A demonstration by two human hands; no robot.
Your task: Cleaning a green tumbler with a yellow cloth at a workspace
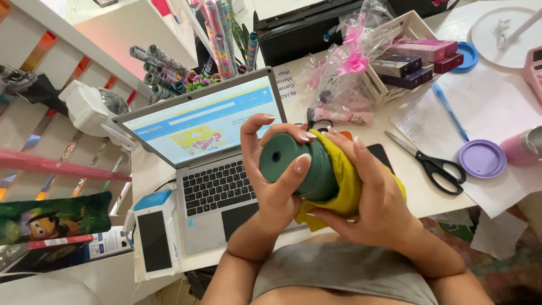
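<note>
The yellow cloth (pixel 345 179) covers the far part of the dark green roll (pixel 299 166), so its full length cannot be seen. The right hand (pixel 379 197) hides the near part of the cloth and most of the black device (pixel 379 155) lying behind it on the desk (pixel 420 195). The left hand (pixel 271 175) covers a part of the laptop (pixel 206 147) keyboard. The pink cup (pixel 522 148) and the pink calculator (pixel 533 68) are cut by the right edge. The writing on the laptop screen is too small to read.

Gift shop: wrapping-paper rolls (pixel 164 76), card reader (pixel 153 237), laptop (pixel 209 152).
</note>
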